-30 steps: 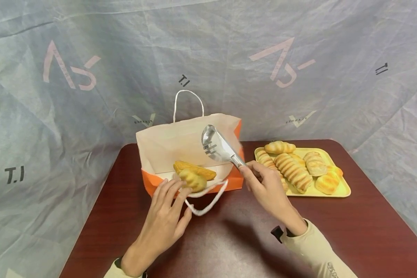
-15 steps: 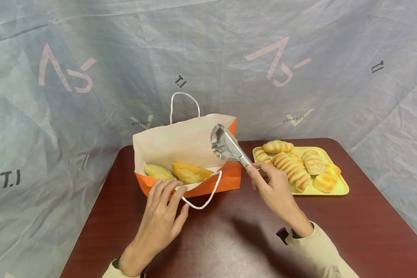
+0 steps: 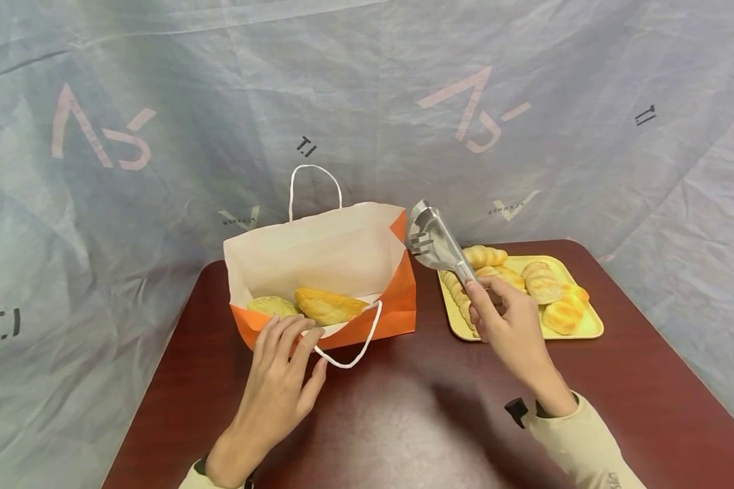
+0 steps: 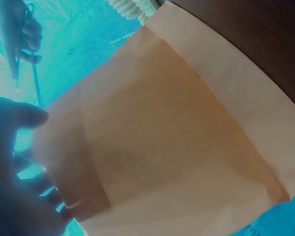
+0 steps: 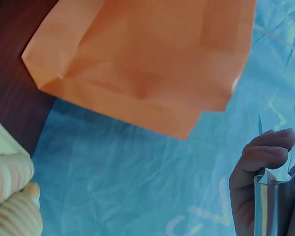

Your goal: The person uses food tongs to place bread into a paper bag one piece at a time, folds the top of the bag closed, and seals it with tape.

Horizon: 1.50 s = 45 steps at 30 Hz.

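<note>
Wrinkled grey fabric with pink and black lettering (image 3: 367,102) hung behind a dark reddish-brown worktop with rounded corners (image 3: 373,435). Near its back left corner sat an orange paper bag with a cream inside (image 3: 318,251), mouth wide, with a long golden bread piece (image 3: 327,307) and a pale yellow-green one (image 3: 273,305) inside. Toward the back right corner was a yellow rectangular plastic tray (image 3: 559,275), and a pale ridged roll (image 3: 541,284) lay among other breads on it.

The person's left hand (image 3: 275,387) had its fingers laid loosely over the bag's front rim, thumb apart from them, right by the white cord handle (image 3: 361,353). Can't tell if it pinched any paper. The right hand (image 3: 514,326) was clamped on shiny metal serving tongs (image 3: 445,251), held up between bag and tray, arms spread, nothing between them.

Looked like a hold-the-bag, work-the-tongs step. Best approach, IMO: light pressure on the rim so the mouth stayed wide without creasing, tong heads clear of the bag's side, and a grip relaxed enough for the arms to part.
</note>
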### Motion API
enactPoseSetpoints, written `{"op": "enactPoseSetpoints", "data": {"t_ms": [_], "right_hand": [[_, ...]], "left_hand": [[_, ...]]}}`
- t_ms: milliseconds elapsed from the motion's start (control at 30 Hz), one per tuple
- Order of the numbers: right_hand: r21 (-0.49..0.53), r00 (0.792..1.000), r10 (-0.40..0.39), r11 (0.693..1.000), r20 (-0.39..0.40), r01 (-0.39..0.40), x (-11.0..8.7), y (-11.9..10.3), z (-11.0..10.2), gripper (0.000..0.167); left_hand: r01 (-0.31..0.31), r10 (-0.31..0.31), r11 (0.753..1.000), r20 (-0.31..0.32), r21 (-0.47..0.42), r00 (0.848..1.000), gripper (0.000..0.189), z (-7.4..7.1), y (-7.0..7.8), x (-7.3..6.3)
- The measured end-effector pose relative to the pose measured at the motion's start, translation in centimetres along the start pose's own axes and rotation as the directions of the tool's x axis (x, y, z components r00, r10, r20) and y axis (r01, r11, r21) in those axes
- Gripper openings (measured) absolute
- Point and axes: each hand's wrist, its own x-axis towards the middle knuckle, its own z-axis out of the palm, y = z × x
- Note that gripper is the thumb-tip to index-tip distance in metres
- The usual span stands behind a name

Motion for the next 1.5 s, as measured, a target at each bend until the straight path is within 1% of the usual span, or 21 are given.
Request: {"op": "enactPoseSetpoints", "data": {"t_ms": [100,233,300,433,633,700,867,1033,1133,1300,1500], "right_hand": [[0.002,1.0,0.006,1.0,-0.019,-0.006,-0.2,0.3,-0.7,0.015],[-0.03,0.997,0.053,0.998,-0.047,-0.055,-0.5,2.6,-1.3,0.019],[-0.053,0.995,0.075,0.995,-0.065,-0.078,-0.7,3.2,-1.7,0.019],[-0.097,0.991,0.094,0.99,-0.098,-0.103,-1.0,4.3,-2.3,0.019],[-0.156,0.987,0.09,0.982,-0.13,-0.11,-1.7,5.9,-3.5,0.017],[-0.185,0.985,0.095,0.975,-0.141,-0.12,-2.0,6.5,-3.9,0.019],[-0.234,0.976,0.134,0.957,-0.174,-0.173,-2.8,7.9,-5.1,0.026],[-0.281,0.964,0.149,0.937,-0.22,-0.209,-3.4,8.9,-6.1,0.025],[-0.304,0.956,0.161,0.924,-0.246,-0.234,-3.7,9.5,-6.4,0.026],[-0.316,0.942,0.189,0.908,-0.278,-0.275,-4.1,10.3,-6.5,0.03],[-0.364,0.941,0.178,0.888,-0.289,-0.28,-4.4,11.1,-6.7,0.037]], "left_hand": [[0.002,-0.002,1.0,-0.004,0.0,1.0,0.036,0.0,0.0,0.0],[0.0,0.0,1.0,-0.007,0.002,1.0,0.036,-0.1,-0.1,0.0],[-0.001,0.001,1.0,-0.007,0.003,1.0,0.036,-0.1,-0.2,0.1],[0.0,0.0,1.0,-0.004,0.005,1.0,0.036,-0.2,-0.3,0.0],[0.007,-0.007,1.0,0.004,0.006,1.0,0.036,-0.2,-0.3,-0.1],[0.01,-0.01,1.0,0.006,0.005,1.0,0.036,-0.2,-0.3,-0.2],[0.014,-0.014,1.0,0.005,0.006,1.0,0.036,-0.2,-0.3,-0.2],[0.011,-0.011,1.0,0.004,0.002,1.0,0.036,-0.1,-0.3,-0.1],[0.007,-0.007,1.0,0.003,0.001,1.0,0.036,0.0,-0.3,-0.1],[0.003,-0.003,1.0,0.005,0.001,1.0,0.037,0.1,-0.4,0.0],[0.015,-0.015,1.0,0.008,0.001,1.0,0.037,-0.1,-0.5,0.0]]}}
